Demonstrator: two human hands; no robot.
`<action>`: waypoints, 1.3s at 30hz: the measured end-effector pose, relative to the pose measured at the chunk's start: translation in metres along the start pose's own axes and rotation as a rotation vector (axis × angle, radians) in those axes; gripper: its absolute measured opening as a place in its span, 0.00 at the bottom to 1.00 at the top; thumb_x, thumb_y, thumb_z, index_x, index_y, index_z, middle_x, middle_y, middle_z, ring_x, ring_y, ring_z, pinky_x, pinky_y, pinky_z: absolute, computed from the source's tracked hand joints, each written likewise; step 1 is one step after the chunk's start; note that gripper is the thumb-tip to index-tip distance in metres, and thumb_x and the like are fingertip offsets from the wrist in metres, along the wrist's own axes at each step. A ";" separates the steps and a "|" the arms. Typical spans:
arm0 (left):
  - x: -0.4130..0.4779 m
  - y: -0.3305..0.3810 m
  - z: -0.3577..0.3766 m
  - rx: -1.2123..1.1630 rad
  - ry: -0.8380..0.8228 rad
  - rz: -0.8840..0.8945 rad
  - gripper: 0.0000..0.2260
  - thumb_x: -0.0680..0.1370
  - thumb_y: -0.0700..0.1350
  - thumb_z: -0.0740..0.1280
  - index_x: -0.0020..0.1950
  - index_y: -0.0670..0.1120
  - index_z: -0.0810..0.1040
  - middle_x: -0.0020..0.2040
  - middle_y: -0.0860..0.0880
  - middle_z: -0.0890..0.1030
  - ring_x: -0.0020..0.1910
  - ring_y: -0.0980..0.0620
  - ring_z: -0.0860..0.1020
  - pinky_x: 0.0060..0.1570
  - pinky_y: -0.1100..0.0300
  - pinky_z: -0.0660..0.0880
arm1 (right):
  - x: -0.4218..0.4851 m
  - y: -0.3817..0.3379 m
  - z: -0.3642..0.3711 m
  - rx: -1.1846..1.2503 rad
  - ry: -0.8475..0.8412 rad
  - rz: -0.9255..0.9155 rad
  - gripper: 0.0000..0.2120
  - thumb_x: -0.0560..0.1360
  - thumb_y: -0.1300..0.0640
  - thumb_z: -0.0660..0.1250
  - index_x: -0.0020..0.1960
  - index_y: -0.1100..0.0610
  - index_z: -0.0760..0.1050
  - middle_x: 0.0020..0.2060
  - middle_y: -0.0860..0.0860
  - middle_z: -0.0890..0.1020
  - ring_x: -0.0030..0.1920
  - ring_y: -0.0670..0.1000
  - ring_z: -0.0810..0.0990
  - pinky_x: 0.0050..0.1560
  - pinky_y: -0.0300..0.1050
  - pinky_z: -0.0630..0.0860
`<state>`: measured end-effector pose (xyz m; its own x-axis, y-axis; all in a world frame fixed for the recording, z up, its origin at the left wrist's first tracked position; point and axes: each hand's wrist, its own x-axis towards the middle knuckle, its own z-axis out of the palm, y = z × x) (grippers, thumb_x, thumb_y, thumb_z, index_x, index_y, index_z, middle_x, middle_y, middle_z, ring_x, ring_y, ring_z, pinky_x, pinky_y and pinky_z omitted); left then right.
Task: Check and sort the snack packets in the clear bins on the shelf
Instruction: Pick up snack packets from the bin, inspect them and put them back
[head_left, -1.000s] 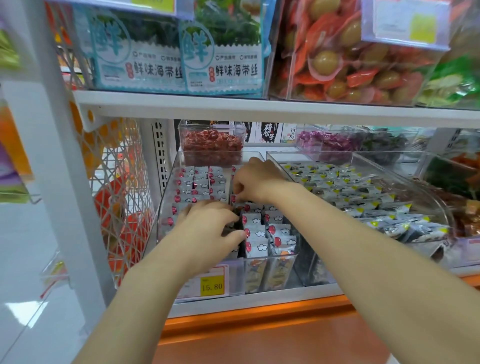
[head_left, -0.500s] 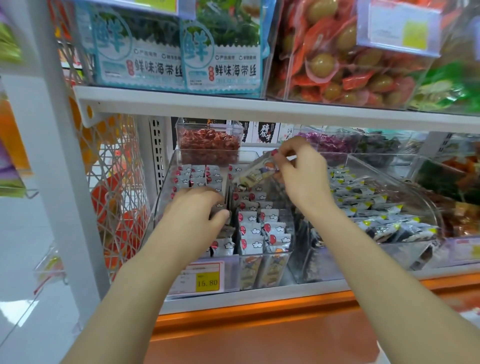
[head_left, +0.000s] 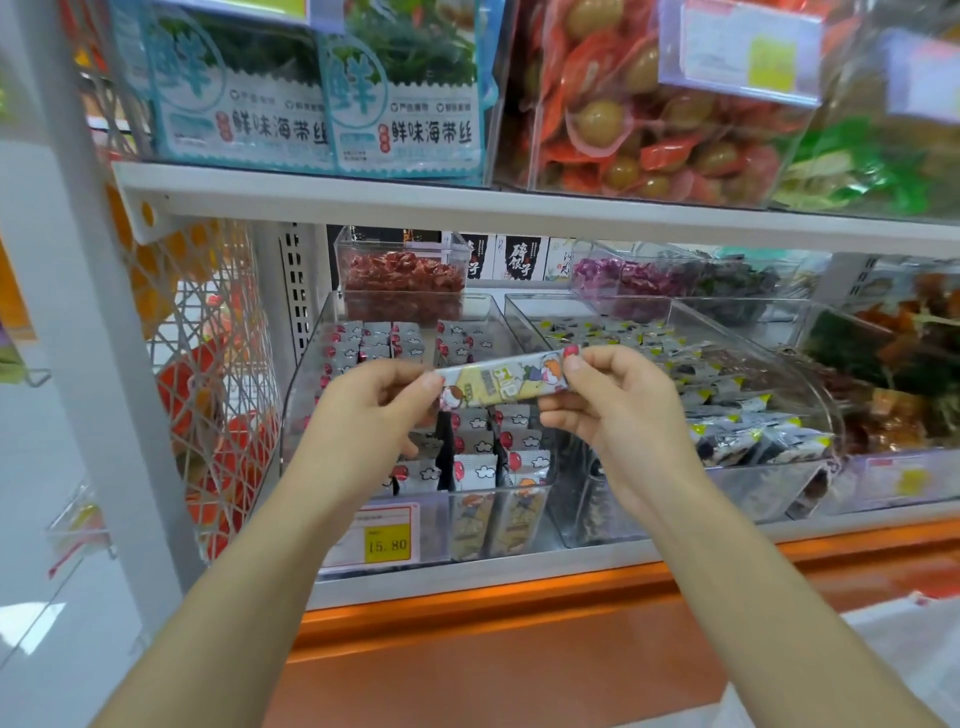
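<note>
In the head view, a long snack packet is held level just above the left clear bin on the shelf. It is pinched at one end by the left hand and at the other by the right hand, both closed on it with thumb and fingertips. Its printed face is turned upward, apparently so that it can be read and checked. Small grey packets are stood in upright rows beneath. Packets of like print are seen at the bin's front, so a place there is judged likely. A neighbouring bin of dark packets is set just beside.
</note>
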<state>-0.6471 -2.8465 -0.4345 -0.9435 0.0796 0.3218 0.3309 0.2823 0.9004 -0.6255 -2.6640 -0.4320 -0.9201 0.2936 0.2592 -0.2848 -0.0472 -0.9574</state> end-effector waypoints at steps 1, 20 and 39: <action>0.000 -0.001 0.000 -0.048 0.010 -0.032 0.07 0.79 0.47 0.63 0.43 0.57 0.76 0.36 0.53 0.79 0.24 0.64 0.73 0.20 0.73 0.65 | -0.001 0.000 -0.001 0.035 -0.020 0.019 0.05 0.78 0.62 0.62 0.45 0.62 0.74 0.34 0.54 0.81 0.31 0.48 0.81 0.34 0.38 0.79; 0.005 -0.001 -0.001 -0.662 -0.036 -0.305 0.08 0.78 0.34 0.62 0.56 0.38 0.74 0.41 0.43 0.76 0.32 0.54 0.79 0.32 0.65 0.77 | 0.000 0.008 -0.006 -0.030 -0.058 0.000 0.10 0.76 0.72 0.60 0.46 0.59 0.73 0.40 0.52 0.80 0.35 0.52 0.84 0.44 0.51 0.82; -0.003 -0.001 -0.001 -0.239 -0.206 -0.106 0.15 0.74 0.40 0.69 0.55 0.57 0.77 0.54 0.53 0.79 0.46 0.55 0.83 0.47 0.62 0.77 | -0.003 0.006 -0.005 -0.280 -0.041 -0.138 0.06 0.74 0.58 0.69 0.38 0.57 0.80 0.36 0.51 0.82 0.41 0.51 0.82 0.41 0.46 0.81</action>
<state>-0.6448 -2.8483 -0.4363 -0.9488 0.2605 0.1786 0.2029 0.0693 0.9768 -0.6235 -2.6602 -0.4388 -0.8895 0.2403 0.3886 -0.3277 0.2570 -0.9091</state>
